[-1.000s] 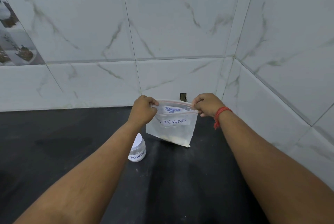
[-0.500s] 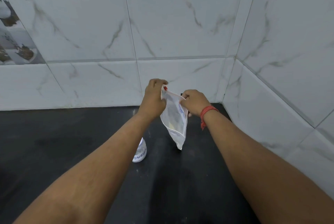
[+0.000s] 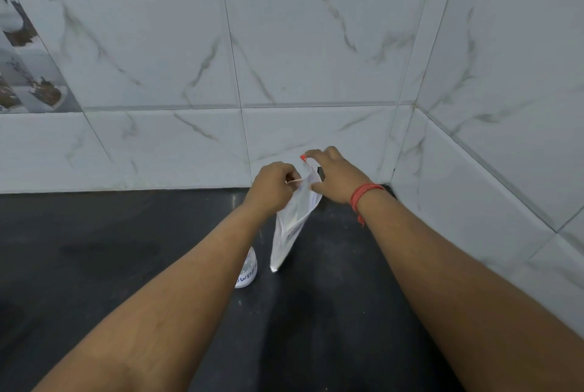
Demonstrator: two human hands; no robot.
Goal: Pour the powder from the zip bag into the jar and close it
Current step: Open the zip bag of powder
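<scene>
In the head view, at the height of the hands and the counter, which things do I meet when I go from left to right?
Jar → left hand → zip bag → right hand → red wrist thread. The left forearm partly hides the jar; both hands pinch the top of the bag.

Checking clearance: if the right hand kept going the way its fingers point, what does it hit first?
The right hand points left and slightly away, across the zip bag top; it would likely meet the left hand first, though depth is unclear.
</scene>
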